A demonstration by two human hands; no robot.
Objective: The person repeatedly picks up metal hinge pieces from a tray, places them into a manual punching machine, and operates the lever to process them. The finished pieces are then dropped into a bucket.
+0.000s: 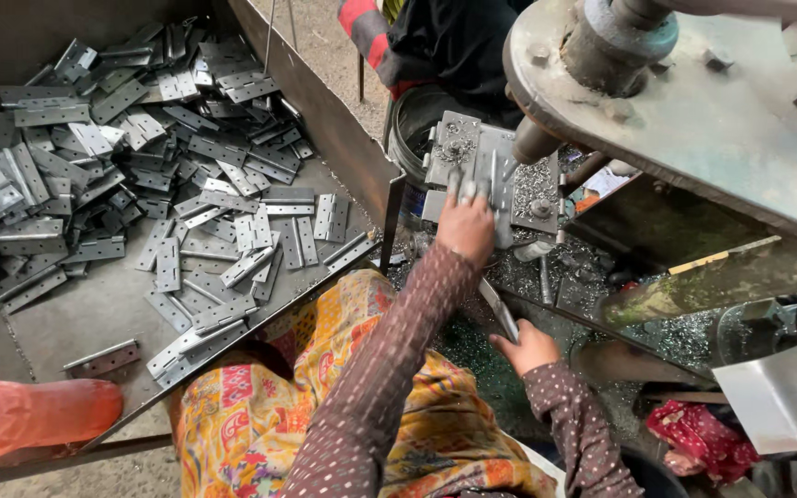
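Hinge plate sits on press fixture under spindle; my left hand pinches it there, seating step. Right hand clenched on lever handle. Judgement: next needs plate square, fingers clear. Tray of plates at left.

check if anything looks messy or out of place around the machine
Metal shavings lie scattered over the machine bed beside the left hand at the jig. The hinge plates sit in a loose, unsorted heap in the tray.

Dusty concrete floor, daylight, cluttered metal workshop.
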